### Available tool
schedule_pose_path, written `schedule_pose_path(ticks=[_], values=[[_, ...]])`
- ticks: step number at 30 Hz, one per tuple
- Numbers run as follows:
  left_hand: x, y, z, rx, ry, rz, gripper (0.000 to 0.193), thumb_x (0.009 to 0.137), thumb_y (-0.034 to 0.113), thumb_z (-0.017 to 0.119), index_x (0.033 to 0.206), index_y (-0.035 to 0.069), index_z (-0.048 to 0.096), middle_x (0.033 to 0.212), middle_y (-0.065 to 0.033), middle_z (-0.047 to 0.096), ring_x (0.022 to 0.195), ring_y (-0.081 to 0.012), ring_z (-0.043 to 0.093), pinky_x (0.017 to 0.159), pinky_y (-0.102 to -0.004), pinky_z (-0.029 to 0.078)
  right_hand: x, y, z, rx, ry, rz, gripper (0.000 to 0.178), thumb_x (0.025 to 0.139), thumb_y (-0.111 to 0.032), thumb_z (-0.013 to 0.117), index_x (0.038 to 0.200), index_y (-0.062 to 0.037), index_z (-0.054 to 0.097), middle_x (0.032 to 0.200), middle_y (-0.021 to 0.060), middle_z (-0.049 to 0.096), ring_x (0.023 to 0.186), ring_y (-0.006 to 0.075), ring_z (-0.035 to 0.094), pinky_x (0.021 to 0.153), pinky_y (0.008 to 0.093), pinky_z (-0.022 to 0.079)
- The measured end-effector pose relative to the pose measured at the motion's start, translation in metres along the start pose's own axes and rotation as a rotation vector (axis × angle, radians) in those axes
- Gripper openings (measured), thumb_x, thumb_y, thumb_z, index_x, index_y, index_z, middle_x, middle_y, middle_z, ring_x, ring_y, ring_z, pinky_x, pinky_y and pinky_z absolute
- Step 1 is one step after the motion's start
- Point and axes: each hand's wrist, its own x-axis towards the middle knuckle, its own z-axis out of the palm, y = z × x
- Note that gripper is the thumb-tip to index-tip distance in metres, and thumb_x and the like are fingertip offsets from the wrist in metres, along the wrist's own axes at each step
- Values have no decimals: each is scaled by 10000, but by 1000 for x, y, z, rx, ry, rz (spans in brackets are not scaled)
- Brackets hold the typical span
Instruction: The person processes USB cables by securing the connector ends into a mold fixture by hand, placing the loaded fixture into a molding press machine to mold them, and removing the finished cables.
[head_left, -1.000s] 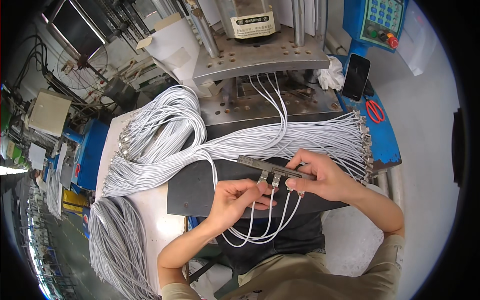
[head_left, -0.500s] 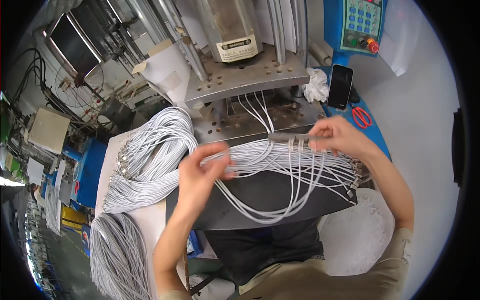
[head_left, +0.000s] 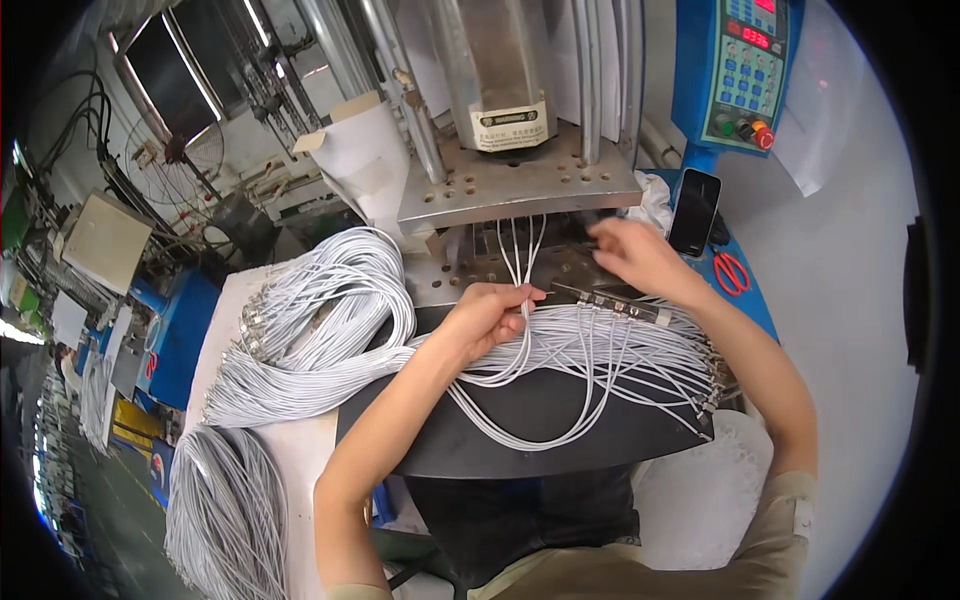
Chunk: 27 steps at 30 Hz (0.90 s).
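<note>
My left hand is closed around a few white cables that run down from under the press plate. A dark metal bar fixture rests on the cable bundle to its right. Several cable ends with light connectors sit in that bar, and their cables loop down over the black work surface. My right hand is raised above the bar, close to the right side of the press opening. Its fingers are loosely bent and apart, and I see nothing held in them.
The upper steel plate of the press hangs over the opening. Coiled white cables lie on the left, grey cables below them. A phone, red scissors and a blue control box are on the right.
My right hand has let go of the metal bar, now lying tilted on the cables, and moved up toward the press. My left hand has moved right and closed on the hanging cables.
</note>
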Motion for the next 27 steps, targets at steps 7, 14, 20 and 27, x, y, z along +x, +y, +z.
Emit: schedule_pose_path(ticks=[7,14,20,27], values=[[0,-9,19,249,130,73,306,1058,271,627,1084,-30,680,923,-102,733,619,-113,689,549,-220,581,161,108,111,-336,683,-195,321,959,-288,641,1209,-88,668,1226,147,681,1134,355,642,987,465,501],[-15,-5,20,170,170,210,306,1036,279,660,1082,-22,684,934,-131,753,665,-150,733,594,-253,624,161,80,111,875,858,-152,315,986,-383,648,1135,-107,680,1036,65,702,1021,235,666,889,378,546],[-86,2,27,209,234,201,317,1023,266,684,1050,-50,683,910,-149,749,672,-170,740,628,-266,636,102,13,70,409,-134,617,537,939,-556,657,1121,-52,691,906,111,726,858,267,717,798,379,583],[-176,-9,52,178,211,22,258,1025,176,670,1026,-81,678,884,-180,751,658,-190,745,612,-267,635,77,-12,93,-235,89,67,739,890,-679,649,1044,45,652,1037,226,737,891,427,718,786,500,565]])
